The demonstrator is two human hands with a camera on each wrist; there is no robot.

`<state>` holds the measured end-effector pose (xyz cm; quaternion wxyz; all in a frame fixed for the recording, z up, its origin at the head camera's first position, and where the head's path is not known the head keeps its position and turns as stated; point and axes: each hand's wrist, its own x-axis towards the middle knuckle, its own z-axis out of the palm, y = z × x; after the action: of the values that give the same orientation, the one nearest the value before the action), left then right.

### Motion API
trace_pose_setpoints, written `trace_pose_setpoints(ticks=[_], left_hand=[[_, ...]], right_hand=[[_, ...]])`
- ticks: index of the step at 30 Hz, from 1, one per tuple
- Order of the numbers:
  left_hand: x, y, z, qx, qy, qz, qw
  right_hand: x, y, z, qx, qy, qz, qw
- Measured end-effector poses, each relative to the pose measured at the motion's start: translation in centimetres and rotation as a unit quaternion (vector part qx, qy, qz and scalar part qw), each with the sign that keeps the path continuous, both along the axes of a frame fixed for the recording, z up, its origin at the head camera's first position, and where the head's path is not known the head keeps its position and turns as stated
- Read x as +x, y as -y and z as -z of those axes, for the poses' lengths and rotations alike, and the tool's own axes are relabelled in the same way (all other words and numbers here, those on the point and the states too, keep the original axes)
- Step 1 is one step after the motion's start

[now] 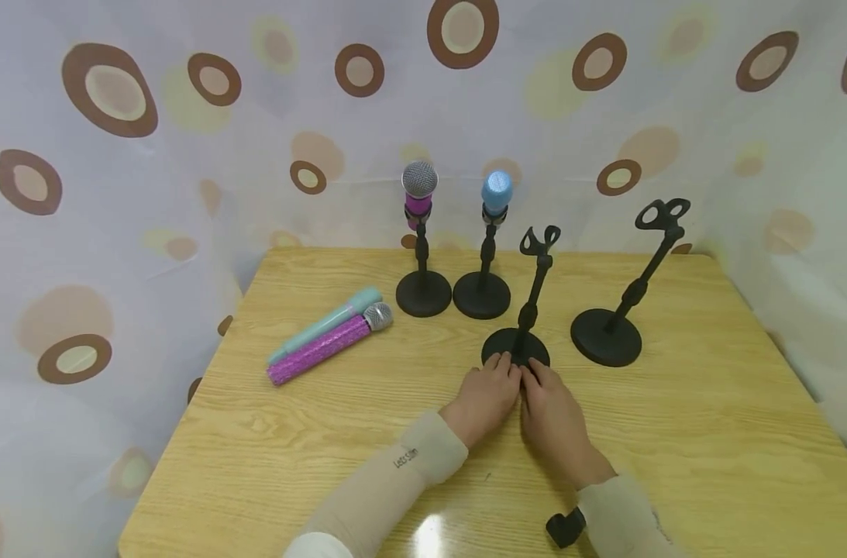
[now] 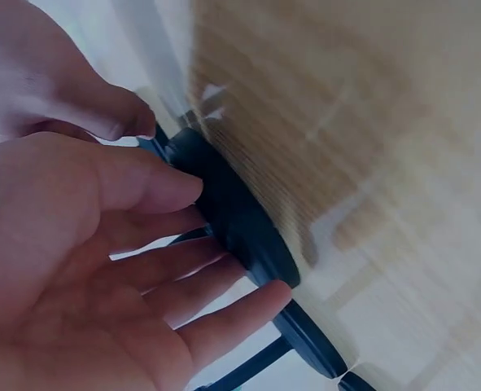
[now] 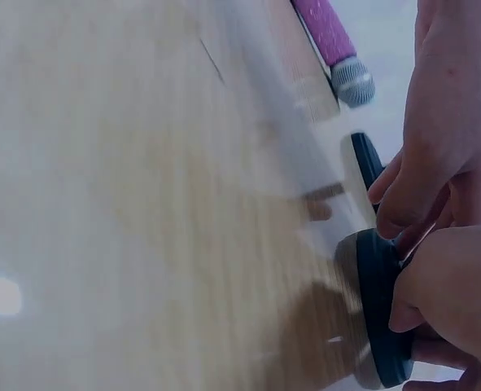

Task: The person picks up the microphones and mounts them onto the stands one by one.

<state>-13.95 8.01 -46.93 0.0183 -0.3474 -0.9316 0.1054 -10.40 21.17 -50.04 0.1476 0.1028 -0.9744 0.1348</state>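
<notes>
Side by side, my left hand [image 1: 488, 395] and right hand [image 1: 554, 411] hold the near rim of a black desktop microphone stand [image 1: 528, 315]. Its round base [image 2: 232, 212] is at table level, and its clip at the top holds nothing. In the left wrist view, the left thumb is against the rim while the other fingers [image 2: 236, 326] reach across the top of the base. The right wrist view has the right thumb [image 3: 407, 305] at the rim; some of the right fingers are hidden behind the base.
Behind stand two more stands, one bearing a purple microphone [image 1: 418, 194], the other a blue microphone [image 1: 497, 194]. Another stand [image 1: 607, 338] with a bare clip is to the right. Teal [image 1: 325, 324] and glittery purple [image 1: 321, 353] microphones lie at left on the wooden table [image 1: 256, 465].
</notes>
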Motion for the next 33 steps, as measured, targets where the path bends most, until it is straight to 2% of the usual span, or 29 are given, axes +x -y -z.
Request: trace_pose_setpoints(ticks=[6, 10, 15, 19, 24, 29, 33], left_hand=[[2.3, 1.9, 0.2, 0.023, -0.061, 0.004, 0.9979], [3.4, 3.0, 0.6, 0.045, -0.077, 0.007, 0.996], [4.0, 4.3, 0.7, 0.067, -0.056, 0.01, 0.9961], [4.2, 4.9, 0.8, 0.067, -0.033, 0.005, 0.9972], [4.5, 5.4, 0.9, 0.077, -0.036, 0.005, 0.9964], [4.7, 6.0, 1.0, 0.1, -0.027, 0.001, 0.9947], [4.4, 6.7, 1.1, 0.122, -0.002, 0.013, 0.9925]], right_hand=[[1.8, 1.1, 0.3, -0.009, -0.022, -0.029, 0.9993], [2.8, 1.9, 0.5, -0.011, -0.032, -0.037, 0.9988], [3.5, 2.6, 0.7, -0.015, -0.031, -0.045, 0.9984], [3.7, 3.0, 0.9, -0.018, -0.024, -0.05, 0.9983], [3.9, 3.3, 0.9, -0.024, -0.027, -0.054, 0.9979], [3.4, 3.3, 0.5, -0.047, -0.042, -0.068, 0.9957], [2.7, 3.3, 0.6, -0.053, -0.019, -0.066, 0.9962]])
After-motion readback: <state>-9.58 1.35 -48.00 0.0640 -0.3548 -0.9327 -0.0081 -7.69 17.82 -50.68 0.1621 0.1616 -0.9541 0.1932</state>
